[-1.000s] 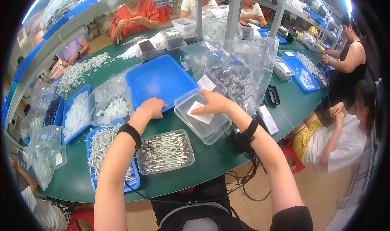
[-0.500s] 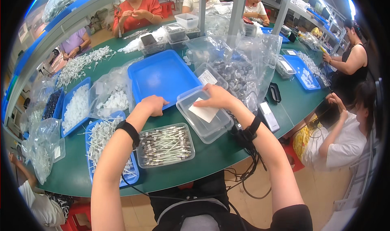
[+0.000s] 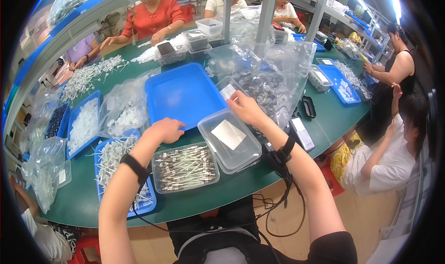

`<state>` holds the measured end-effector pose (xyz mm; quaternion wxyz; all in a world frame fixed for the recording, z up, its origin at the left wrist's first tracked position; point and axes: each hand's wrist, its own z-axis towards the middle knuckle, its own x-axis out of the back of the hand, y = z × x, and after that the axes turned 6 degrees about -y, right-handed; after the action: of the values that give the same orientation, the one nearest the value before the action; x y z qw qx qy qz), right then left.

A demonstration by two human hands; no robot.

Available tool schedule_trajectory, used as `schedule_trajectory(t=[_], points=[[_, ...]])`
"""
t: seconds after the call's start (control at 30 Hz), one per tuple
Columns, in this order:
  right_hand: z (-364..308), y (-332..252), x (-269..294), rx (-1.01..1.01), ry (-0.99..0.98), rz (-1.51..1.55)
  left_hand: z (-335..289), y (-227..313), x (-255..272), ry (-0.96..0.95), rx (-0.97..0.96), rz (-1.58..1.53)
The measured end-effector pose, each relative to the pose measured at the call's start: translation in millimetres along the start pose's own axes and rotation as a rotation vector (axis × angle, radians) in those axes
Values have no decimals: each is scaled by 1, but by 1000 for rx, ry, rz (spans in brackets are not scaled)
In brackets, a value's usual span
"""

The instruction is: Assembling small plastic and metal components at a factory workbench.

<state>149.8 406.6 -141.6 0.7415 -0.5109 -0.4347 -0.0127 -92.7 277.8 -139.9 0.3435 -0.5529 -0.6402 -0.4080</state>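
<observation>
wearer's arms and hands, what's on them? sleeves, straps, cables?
Both hands are bare, no gloves: left hand, right hand. Forearms are bare too, no sleeves in view. Each wrist carries a black band: left wristband, right wristband. A thin black cable hangs in loops from the right wristband under the forearm.

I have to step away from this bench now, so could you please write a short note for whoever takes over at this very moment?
Left hand: closed loosely, resting at the near edge of the empty blue tray; whether it holds anything cannot be told.
Right hand: at the far rim of the clear plastic box, fingers by a small white label at the big clear bag of dark parts.
The clear box holds only a white slip. The clear tray of thin white sticks lies in front, full.
Done: nothing placed on the blue tray. Left: all the handling of parts.
</observation>
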Motion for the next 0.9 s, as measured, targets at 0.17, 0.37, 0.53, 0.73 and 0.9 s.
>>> schedule_trajectory(t=[0.17,0.37,0.53,0.73,0.9], points=[[-17,10,9,-36,-225,-440,-6,1,4,90,-138,-138],[-7,57,-19,-61,-85,-324,-11,2,-4,164,-131,-108],[-10,37,-9,-54,-106,-264,-32,34,8,353,-140,-152],[-14,14,33,-323,-337,712,-64,118,36,628,-646,129],[-30,-20,48,12,-132,194,-57,137,40,581,-699,257]])
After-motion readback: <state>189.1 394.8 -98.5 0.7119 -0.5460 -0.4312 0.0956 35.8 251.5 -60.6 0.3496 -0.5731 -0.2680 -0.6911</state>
